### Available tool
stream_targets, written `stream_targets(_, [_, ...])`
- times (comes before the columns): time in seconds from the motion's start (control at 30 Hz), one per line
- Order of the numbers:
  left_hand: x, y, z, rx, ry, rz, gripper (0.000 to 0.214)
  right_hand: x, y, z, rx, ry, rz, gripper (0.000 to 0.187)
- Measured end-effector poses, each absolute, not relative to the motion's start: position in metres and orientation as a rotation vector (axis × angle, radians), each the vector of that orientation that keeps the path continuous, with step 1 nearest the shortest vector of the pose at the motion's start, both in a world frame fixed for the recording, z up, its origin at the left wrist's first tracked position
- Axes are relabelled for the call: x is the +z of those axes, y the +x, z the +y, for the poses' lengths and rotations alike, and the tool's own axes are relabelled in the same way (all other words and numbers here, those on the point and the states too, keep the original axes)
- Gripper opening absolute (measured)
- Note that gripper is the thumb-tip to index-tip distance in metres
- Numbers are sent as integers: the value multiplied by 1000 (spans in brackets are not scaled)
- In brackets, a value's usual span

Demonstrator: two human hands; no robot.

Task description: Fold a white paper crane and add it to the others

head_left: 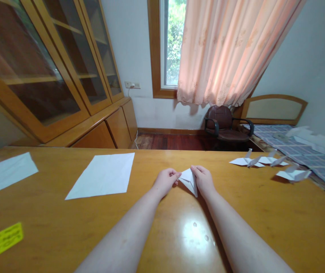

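A small folded piece of white paper is held just over the wooden table, its pointed end toward me. My left hand pinches its left corner between thumb and fingers. On the opposite side, my right hand grips the upper right edge, thumb on top. Flaps and a crease show on its upper face; the underside is hidden. To the left lies a flat white sheet, and farther left another white sheet, cut off by the frame. Several folded paper cranes stand at the right.
The wooden table spans the foreground. A yellow label with dark writing lies at its left front. Beyond are a glass-door cabinet, a brown armchair, a pink curtain and a bed with a checked cover.
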State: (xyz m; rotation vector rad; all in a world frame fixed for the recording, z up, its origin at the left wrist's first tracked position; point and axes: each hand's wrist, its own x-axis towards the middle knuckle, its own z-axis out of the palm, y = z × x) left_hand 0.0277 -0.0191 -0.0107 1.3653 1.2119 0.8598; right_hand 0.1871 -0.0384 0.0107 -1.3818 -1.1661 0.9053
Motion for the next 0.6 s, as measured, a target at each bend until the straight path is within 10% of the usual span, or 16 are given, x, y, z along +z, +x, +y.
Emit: stream_targets(0.6, [-11, 26, -17, 995, 1389, 1224, 22, 5, 181, -35, 1182, -1283, -1208, 22])
